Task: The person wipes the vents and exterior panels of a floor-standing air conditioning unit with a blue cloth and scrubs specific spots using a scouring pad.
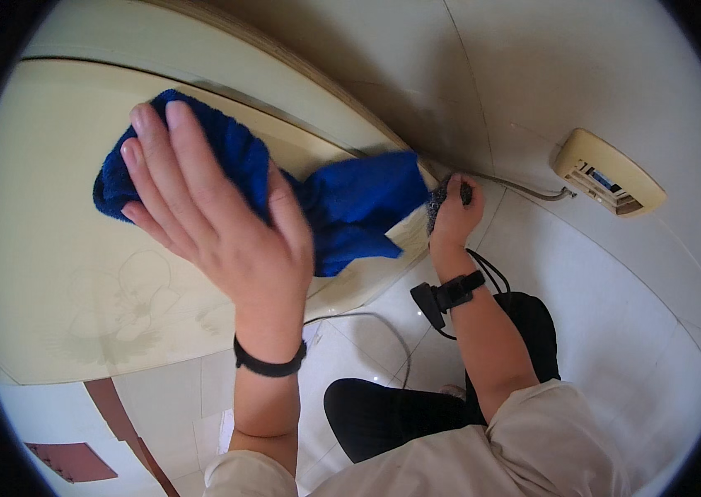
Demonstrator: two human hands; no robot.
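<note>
My left hand (220, 223) lies with its fingers spread over a blue towelling cloth (363, 192). It presses the bunched part of the cloth against a cream panel (58, 217) with a faint flower print. The rest of the cloth trails right, across the panel's edge. Farther right, my right hand (459, 211) is closed around a dark grey speckled cloth or pad (434, 214), beside the panel's right edge. What exactly the grey item is cannot be made out, as the fingers cover much of it.
A cream open-fronted box (611, 174) is fixed on the tiled wall at right, and a grey cable (524, 189) runs near it. Another thin cable (388, 323) curves over the tiled floor (357, 348). My dark-trousered knees (388, 410) are below. A reddish-brown panel (74, 461) shows bottom left.
</note>
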